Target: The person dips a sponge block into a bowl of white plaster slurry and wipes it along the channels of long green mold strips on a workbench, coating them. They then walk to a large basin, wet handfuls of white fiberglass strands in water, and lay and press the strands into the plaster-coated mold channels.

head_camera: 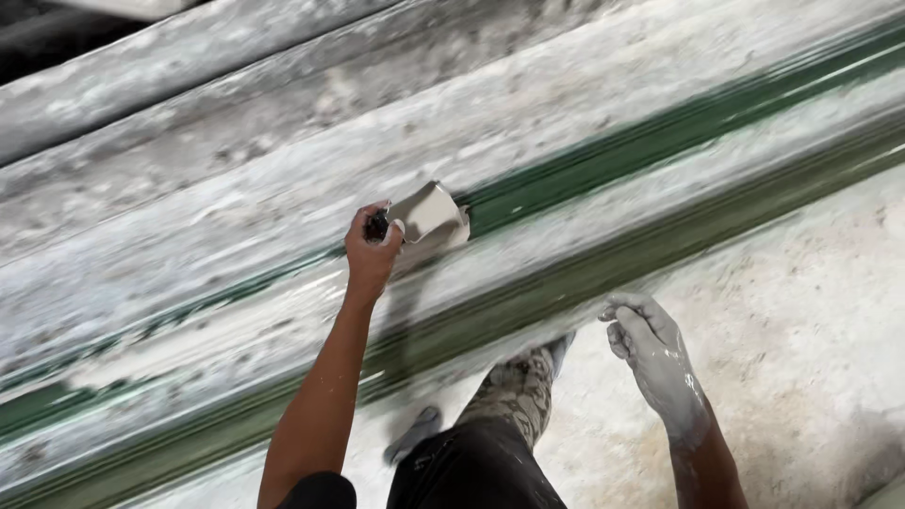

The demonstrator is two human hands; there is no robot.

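Observation:
My left hand [370, 247] grips the dark handle of a flat metal scraper [429, 213] smeared with white plaster. The blade rests against a long green moulding form [603, 155] that runs diagonally across the view, at the edge where white plaster coating meets bare green. My right hand [650, 353], coated in wet white plaster, hangs near the form's lower edge with fingers loosely curled and nothing in it.
The form's left part is covered in rough white plaster [189, 236]. A plaster-splashed floor [801, 358] lies at the lower right. My legs in dark trousers [471, 462] and a plaster-stained foot [518, 386] stand beside the form.

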